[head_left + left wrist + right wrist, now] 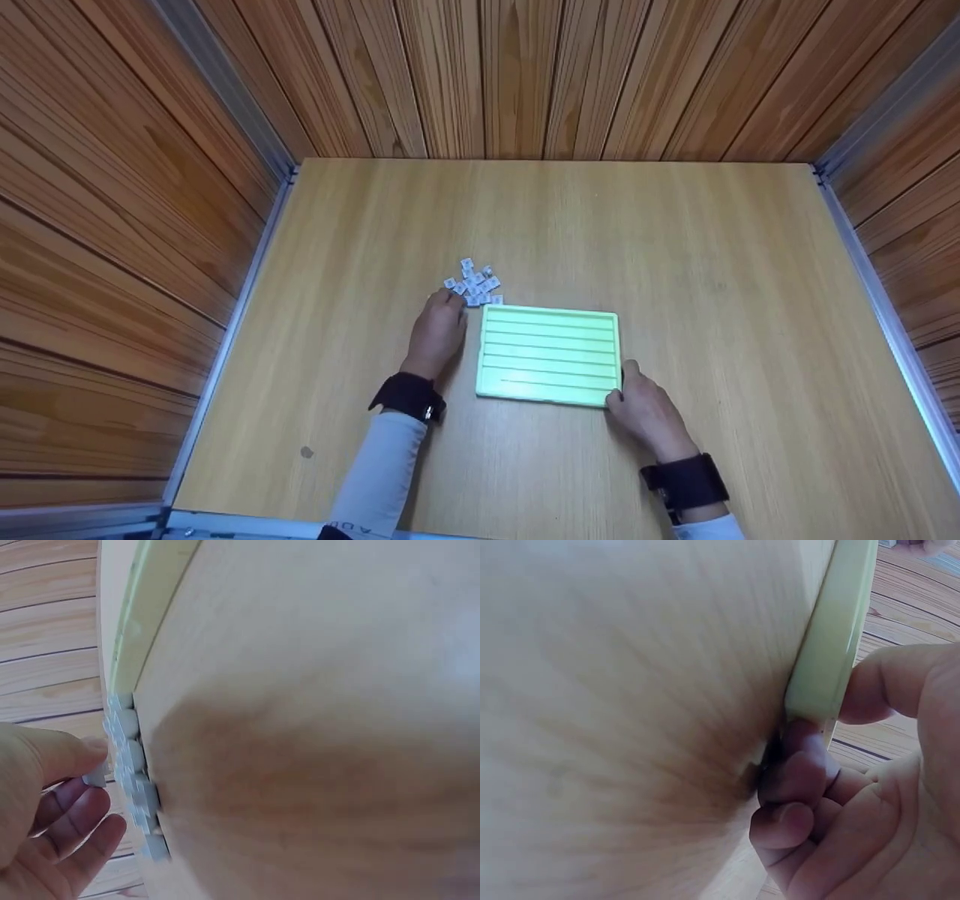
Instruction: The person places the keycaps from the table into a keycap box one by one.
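A light green tray (547, 356) with several raised ridges lies flat on the table. My right hand (646, 411) grips its near right corner, with the thumb on the top edge and the other fingers curled at the side, as the right wrist view shows. Beyond the tray's far left corner is a loose cluster of small pale tiles (474, 283) with dark marks on top. Beside that cluster is my left hand (437, 330). In the left wrist view, its thumb and finger pinch one small tile (95, 777), partly hidden by the fingertips.
The wooden table (712, 262) has metal rails along its sides, and plank walls (517, 75) stand behind and on both sides. A small dark spot (306, 452) marks the table at the near left. Both wrists wear black bands (409, 396).
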Action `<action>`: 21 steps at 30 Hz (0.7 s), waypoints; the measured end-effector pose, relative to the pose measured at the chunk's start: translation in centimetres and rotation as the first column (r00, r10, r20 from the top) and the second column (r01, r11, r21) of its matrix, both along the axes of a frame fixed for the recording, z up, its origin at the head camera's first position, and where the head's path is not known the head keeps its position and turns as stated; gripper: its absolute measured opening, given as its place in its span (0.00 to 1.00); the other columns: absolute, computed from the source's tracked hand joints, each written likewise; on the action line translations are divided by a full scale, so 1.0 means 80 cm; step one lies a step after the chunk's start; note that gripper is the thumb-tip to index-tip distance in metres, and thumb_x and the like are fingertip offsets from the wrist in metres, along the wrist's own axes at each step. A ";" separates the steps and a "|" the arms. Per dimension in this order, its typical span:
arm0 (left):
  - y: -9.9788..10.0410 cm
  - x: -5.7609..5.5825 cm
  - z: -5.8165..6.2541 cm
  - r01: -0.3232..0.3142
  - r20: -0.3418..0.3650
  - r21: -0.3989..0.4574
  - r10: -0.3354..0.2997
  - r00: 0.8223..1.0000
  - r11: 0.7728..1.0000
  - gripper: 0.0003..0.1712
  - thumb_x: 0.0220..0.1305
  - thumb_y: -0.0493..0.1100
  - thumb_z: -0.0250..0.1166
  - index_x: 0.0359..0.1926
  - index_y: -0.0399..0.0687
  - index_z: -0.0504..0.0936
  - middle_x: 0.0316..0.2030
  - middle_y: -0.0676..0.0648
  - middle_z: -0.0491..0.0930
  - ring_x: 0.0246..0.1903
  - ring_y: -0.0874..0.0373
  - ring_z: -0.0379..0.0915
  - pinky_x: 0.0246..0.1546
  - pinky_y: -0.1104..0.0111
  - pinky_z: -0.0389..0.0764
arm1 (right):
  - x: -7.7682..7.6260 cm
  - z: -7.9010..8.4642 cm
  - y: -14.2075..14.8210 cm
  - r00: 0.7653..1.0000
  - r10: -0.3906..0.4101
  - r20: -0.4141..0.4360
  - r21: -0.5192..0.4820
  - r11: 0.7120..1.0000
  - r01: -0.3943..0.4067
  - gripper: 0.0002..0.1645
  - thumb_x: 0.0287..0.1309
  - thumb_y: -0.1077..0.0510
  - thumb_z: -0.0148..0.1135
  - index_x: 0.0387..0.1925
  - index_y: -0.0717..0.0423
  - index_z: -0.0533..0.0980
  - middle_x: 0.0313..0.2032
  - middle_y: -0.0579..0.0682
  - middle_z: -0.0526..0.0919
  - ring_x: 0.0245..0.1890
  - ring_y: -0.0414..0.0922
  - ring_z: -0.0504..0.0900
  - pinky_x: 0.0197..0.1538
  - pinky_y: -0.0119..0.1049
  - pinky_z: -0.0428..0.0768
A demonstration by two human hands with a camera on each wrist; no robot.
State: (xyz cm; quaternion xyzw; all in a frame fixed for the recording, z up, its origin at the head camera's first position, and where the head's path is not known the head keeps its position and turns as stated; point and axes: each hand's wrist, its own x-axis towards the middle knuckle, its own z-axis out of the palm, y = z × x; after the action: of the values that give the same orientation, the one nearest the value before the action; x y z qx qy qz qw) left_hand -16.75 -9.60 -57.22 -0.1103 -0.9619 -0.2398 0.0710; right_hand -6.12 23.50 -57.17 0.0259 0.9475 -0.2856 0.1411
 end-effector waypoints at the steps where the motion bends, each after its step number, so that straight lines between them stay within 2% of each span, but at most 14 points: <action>1: 0.002 0.000 0.000 0.004 -0.007 -0.003 -0.004 1.000 1.000 0.09 0.66 0.32 0.66 0.46 0.35 0.85 0.42 0.41 0.78 0.45 0.49 0.78 0.44 0.61 0.82 | 0.000 -0.001 0.000 1.000 0.004 -0.010 -0.002 1.000 -0.004 0.16 0.60 0.63 0.54 0.47 0.66 0.66 0.26 0.50 0.69 0.24 0.47 0.67 0.24 0.38 0.64; 7: 0.014 -0.002 0.002 0.030 -0.046 -0.005 -0.030 0.998 1.000 0.06 0.65 0.32 0.66 0.43 0.36 0.86 0.40 0.40 0.79 0.42 0.47 0.79 0.41 0.59 0.83 | 0.001 -0.002 0.001 0.998 0.024 -0.053 -0.012 1.000 -0.025 0.10 0.58 0.64 0.54 0.39 0.62 0.64 0.23 0.48 0.64 0.21 0.45 0.64 0.23 0.38 0.62; 14: 0.031 -0.007 0.007 0.049 0.037 -0.010 -0.049 0.998 0.999 0.10 0.67 0.35 0.66 0.48 0.39 0.87 0.43 0.43 0.79 0.45 0.51 0.77 0.44 0.64 0.82 | -0.001 -0.003 0.002 0.999 0.009 -0.044 -0.015 1.000 -0.010 0.11 0.58 0.63 0.54 0.42 0.63 0.65 0.25 0.48 0.65 0.23 0.46 0.65 0.24 0.38 0.63; 21: 0.041 -0.010 0.010 0.084 0.093 0.022 -0.085 0.992 0.996 0.12 0.68 0.32 0.64 0.50 0.42 0.87 0.43 0.44 0.78 0.46 0.53 0.75 0.44 0.65 0.81 | 0.000 -0.004 0.002 0.999 0.003 -0.035 -0.005 1.000 -0.003 0.15 0.59 0.62 0.55 0.47 0.64 0.66 0.26 0.50 0.68 0.25 0.47 0.67 0.25 0.38 0.64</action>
State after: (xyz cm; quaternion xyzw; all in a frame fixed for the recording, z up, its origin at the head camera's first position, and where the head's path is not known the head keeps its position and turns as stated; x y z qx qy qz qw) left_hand -17.53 -6.29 -56.40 -0.1390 -0.9565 -0.2560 0.0167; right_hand -6.15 23.70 -57.51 0.0191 0.9492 -0.2881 0.1248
